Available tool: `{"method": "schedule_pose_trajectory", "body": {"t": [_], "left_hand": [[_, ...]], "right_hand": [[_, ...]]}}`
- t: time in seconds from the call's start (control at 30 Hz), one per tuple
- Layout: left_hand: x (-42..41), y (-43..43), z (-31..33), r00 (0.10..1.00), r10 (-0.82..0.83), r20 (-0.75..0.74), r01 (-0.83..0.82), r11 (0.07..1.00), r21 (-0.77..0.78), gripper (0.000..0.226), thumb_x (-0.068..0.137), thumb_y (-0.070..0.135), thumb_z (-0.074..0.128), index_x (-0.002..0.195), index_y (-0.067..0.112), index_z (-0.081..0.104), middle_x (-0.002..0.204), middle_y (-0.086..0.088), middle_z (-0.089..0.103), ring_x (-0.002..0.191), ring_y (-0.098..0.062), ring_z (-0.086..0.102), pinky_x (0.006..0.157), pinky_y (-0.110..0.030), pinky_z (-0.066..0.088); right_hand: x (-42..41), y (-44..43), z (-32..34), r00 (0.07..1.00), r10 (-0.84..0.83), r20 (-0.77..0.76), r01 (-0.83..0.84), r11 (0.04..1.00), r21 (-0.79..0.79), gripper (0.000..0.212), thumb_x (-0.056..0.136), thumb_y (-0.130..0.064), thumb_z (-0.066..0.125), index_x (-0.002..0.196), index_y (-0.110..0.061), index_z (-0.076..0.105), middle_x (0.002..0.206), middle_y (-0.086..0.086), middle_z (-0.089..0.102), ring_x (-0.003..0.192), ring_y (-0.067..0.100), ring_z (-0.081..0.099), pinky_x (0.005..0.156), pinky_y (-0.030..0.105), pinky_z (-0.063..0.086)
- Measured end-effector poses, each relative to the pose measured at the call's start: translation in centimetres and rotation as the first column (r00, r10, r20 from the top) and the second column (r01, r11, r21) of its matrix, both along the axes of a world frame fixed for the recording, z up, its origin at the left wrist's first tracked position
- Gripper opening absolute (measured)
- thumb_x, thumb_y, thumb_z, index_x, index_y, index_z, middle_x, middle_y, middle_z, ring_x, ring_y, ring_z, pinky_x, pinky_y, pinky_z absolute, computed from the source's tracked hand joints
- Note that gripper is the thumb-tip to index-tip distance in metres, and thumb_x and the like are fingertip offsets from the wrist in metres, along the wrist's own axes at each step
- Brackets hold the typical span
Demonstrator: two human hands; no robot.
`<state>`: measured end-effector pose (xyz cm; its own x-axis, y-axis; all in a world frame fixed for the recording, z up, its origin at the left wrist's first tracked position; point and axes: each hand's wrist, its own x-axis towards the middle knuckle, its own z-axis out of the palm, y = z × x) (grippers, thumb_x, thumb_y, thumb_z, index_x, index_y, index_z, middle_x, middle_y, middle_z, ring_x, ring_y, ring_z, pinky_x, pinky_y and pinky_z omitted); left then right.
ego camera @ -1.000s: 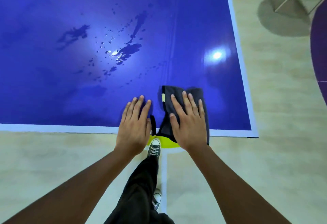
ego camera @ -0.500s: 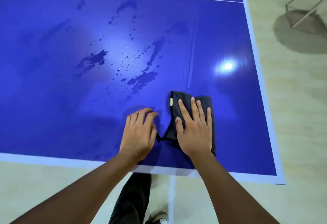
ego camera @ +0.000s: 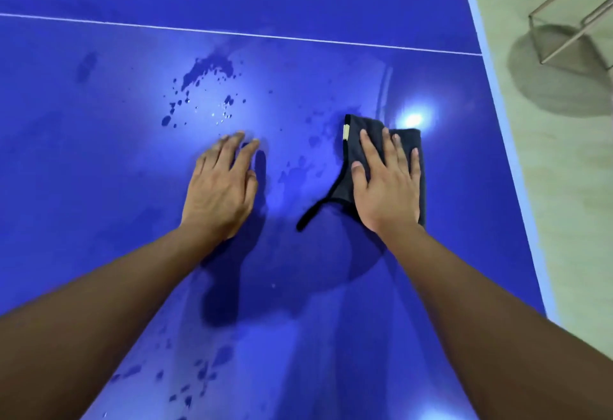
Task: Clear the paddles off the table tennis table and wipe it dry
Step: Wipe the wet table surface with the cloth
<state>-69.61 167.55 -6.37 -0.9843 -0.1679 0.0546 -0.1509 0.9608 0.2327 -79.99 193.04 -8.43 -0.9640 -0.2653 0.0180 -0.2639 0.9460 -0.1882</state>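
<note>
The blue table tennis table (ego camera: 99, 220) fills the view, with a white line across its far part. A dark grey cloth (ego camera: 353, 141) lies flat on it right of centre, a loose strap trailing toward me. My right hand (ego camera: 386, 184) presses on the cloth with straight, spread fingers. My left hand (ego camera: 220, 187) rests flat on the bare table to the left of the cloth. Water drops and puddles (ego camera: 205, 87) sit beyond my left hand, and more drops (ego camera: 185, 376) lie near my left forearm. No paddle is in view.
The table's white right edge (ego camera: 510, 160) runs diagonally down the right side, with pale floor beyond it. A metal frame (ego camera: 564, 28) and its shadow stand on the floor at the top right. A ceiling light reflects on the table beside the cloth.
Both hands have slid forward across the table, away from its near edge. The cloth has travelled with my right hand over the wet patch. My legs and shoe are out of view.
</note>
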Motion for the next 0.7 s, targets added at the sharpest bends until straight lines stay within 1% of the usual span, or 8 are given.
{"method": "schedule_pose_trajectory", "body": {"t": [0.07, 0.13, 0.23, 0.33, 0.4, 0.57, 0.7], "left_hand": [[-2.8, -1.4, -0.5, 0.999, 0.011, 0.034, -0.011, 1.0, -0.002, 0.054, 0.099, 0.028, 0.034, 0.15, 0.011, 0.042, 0.158, -0.015, 0.037, 0.145, -0.038, 0.033, 0.118, -0.049, 0.026], [-4.0, -1.9, -1.2, 0.999, 0.01, 0.048, -0.01, 1.0, -0.001, 0.055, 0.1, 0.031, 0.033, 0.152, 0.015, 0.038, 0.16, -0.012, 0.033, 0.148, -0.035, 0.028, 0.12, -0.049, 0.023], [-3.8, -2.1, -2.0, 1.0, 0.007, 0.016, -0.007, 1.0, -0.001, 0.055, 0.101, 0.032, 0.032, 0.154, 0.017, 0.036, 0.161, -0.01, 0.032, 0.149, -0.033, 0.026, 0.121, -0.049, 0.023], [-4.3, -2.0, -2.1, 0.999, 0.004, -0.034, -0.003, 1.0, 0.011, 0.054, 0.102, 0.029, 0.035, 0.154, 0.015, 0.038, 0.16, -0.012, 0.034, 0.148, -0.035, 0.028, 0.12, -0.051, 0.024], [-4.4, -1.9, -2.2, 0.999, 0.003, -0.04, -0.002, 1.0, 0.016, 0.054, 0.102, 0.027, 0.037, 0.153, 0.014, 0.038, 0.16, -0.012, 0.034, 0.148, -0.035, 0.029, 0.12, -0.051, 0.025], [-4.7, -1.9, -2.0, 1.0, 0.015, -0.015, -0.014, 1.0, 0.017, 0.055, 0.101, 0.028, 0.035, 0.154, 0.015, 0.038, 0.161, -0.011, 0.033, 0.15, -0.033, 0.028, 0.121, -0.051, 0.025], [-4.7, -2.0, -1.8, 1.0, 0.026, 0.007, -0.026, 0.999, 0.023, 0.055, 0.101, 0.028, 0.035, 0.154, 0.016, 0.038, 0.161, -0.01, 0.033, 0.15, -0.032, 0.027, 0.122, -0.049, 0.023]], "right_hand": [[-4.8, -1.6, -0.1, 1.0, -0.031, -0.002, 0.031, 0.999, 0.011, 0.06, 0.104, -0.05, 0.023, 0.162, -0.035, 0.017, 0.171, 0.002, 0.014, 0.158, 0.019, 0.005, 0.128, 0.048, -0.003], [-9.2, -2.9, -0.2, 0.998, -0.057, -0.004, 0.057, 0.998, 0.018, 0.06, 0.104, -0.049, 0.025, 0.162, -0.035, 0.019, 0.171, 0.002, 0.015, 0.158, 0.019, 0.007, 0.127, 0.048, -0.004], [-15.7, -4.7, 0.1, 0.998, -0.055, 0.022, 0.055, 0.998, 0.009, 0.059, 0.105, -0.048, 0.027, 0.162, -0.036, 0.02, 0.171, 0.001, 0.014, 0.158, 0.019, 0.006, 0.127, 0.047, -0.005], [-22.2, -6.2, 0.4, 0.999, -0.033, 0.014, 0.033, 0.999, 0.017, 0.058, 0.105, -0.047, 0.028, 0.162, -0.035, 0.021, 0.171, 0.001, 0.014, 0.158, 0.019, 0.007, 0.127, 0.047, -0.004], [-25.4, -7.1, 0.5, 1.0, -0.02, 0.023, 0.019, 1.0, 0.014, 0.058, 0.104, -0.047, 0.028, 0.161, -0.036, 0.022, 0.171, 0.002, 0.015, 0.158, 0.019, 0.009, 0.127, 0.048, -0.002], [-28.8, -8.1, 0.5, 0.999, -0.021, 0.031, 0.021, 1.0, 0.02, 0.057, 0.105, -0.047, 0.027, 0.161, -0.037, 0.021, 0.171, 0.003, 0.014, 0.158, 0.019, 0.007, 0.128, 0.046, -0.003], [-26.9, -8.9, 0.7, 0.998, -0.045, 0.049, 0.044, 0.999, 0.025, 0.057, 0.106, -0.044, 0.027, 0.162, -0.035, 0.02, 0.171, 0.005, 0.013, 0.158, 0.021, 0.006, 0.127, 0.047, -0.002]]}}
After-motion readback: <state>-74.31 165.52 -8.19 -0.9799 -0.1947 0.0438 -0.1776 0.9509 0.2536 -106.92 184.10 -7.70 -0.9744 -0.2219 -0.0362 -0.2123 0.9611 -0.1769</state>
